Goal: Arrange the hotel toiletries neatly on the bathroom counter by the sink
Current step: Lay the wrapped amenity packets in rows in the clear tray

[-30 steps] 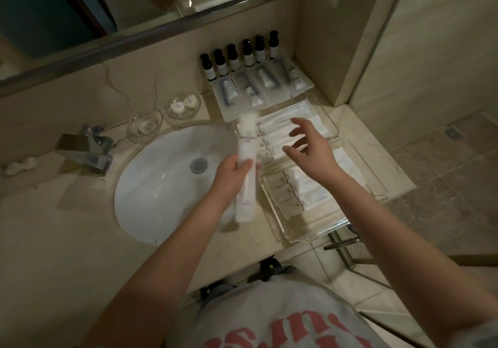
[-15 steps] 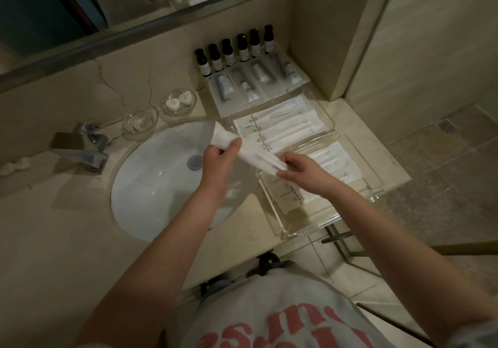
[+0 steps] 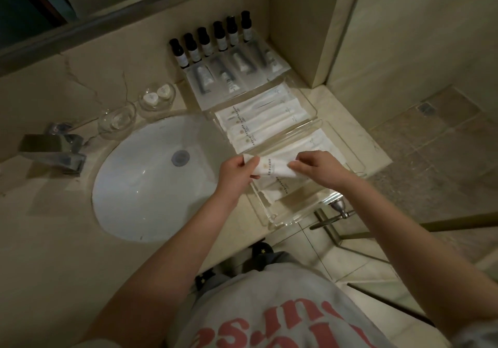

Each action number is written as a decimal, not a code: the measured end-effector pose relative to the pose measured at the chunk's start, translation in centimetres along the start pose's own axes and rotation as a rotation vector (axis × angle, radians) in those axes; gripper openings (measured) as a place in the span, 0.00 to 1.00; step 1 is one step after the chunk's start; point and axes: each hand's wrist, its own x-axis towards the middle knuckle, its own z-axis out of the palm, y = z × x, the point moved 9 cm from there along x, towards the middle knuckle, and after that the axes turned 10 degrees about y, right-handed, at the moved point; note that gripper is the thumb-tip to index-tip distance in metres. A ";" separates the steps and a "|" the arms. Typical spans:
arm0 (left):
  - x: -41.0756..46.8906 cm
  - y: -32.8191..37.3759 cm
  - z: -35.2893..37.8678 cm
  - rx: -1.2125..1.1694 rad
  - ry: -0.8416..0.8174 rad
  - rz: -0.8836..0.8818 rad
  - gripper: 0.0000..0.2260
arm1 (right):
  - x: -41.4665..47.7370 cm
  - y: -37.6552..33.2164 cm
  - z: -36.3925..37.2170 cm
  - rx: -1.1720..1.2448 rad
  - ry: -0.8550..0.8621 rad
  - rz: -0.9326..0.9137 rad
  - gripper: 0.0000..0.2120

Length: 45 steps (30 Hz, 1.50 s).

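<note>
A white toiletry packet (image 3: 270,168) lies crosswise between my hands, low over the near clear tray (image 3: 350,159). My left hand (image 3: 237,172) grips its left end and my right hand (image 3: 315,168) pinches its right end. The near tray holds several more white packets (image 3: 291,188). A far clear tray (image 3: 312,107) holds a neat row of similar packets (image 3: 258,121). Behind it lie sealed sachets with small tubes (image 3: 229,78), and a row of dark bottles (image 3: 207,43) stands against the wall.
The white sink basin (image 3: 140,186) lies left of the trays, with the faucet (image 3: 54,153) at its left. Two glass dishes (image 3: 116,121) (image 3: 157,97) sit behind the basin, one holding small soaps. A wall corner (image 3: 318,24) stands right of the bottles. The counter edge is just below the near tray.
The packet swung from upright in my left hand to crosswise, my right hand took its other end, and both hands carried it down over the near tray.
</note>
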 end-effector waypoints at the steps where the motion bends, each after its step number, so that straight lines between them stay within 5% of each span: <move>1: 0.0 -0.3 0.4 0.072 -0.012 0.014 0.10 | -0.2 0.5 -0.3 -0.091 0.005 -0.019 0.18; 8: -0.8 -1.3 3.5 0.680 -0.167 0.342 0.12 | -0.9 2.8 -1.0 -0.463 -0.019 -0.112 0.22; 11: -1.0 -1.3 4.7 1.001 -0.211 0.584 0.19 | -1.0 3.7 -0.1 -0.519 -0.094 -0.127 0.19; 14: -0.9 -2.2 5.2 1.117 -0.252 0.625 0.21 | -0.4 3.5 0.9 -0.518 -0.092 -0.162 0.19; 22: -0.7 -2.9 5.3 1.159 -0.270 0.640 0.23 | 0.6 1.8 1.6 -0.633 -0.002 -0.243 0.18; 28: -1.2 -2.7 5.4 1.164 -0.270 0.654 0.23 | -0.6 0.9 0.1 -0.494 0.299 -0.319 0.14; 33: -2.6 -2.2 5.9 1.158 -0.278 0.750 0.20 | -0.9 1.5 1.2 -0.464 0.191 -0.276 0.26; 36: -3.4 -2.5 6.3 1.195 -0.330 0.764 0.19 | -0.9 3.6 2.5 -0.532 0.045 -0.165 0.29; 45: -3.5 -2.5 6.6 1.204 -0.321 0.736 0.20 | -1.7 4.8 2.4 -0.545 0.044 -0.066 0.29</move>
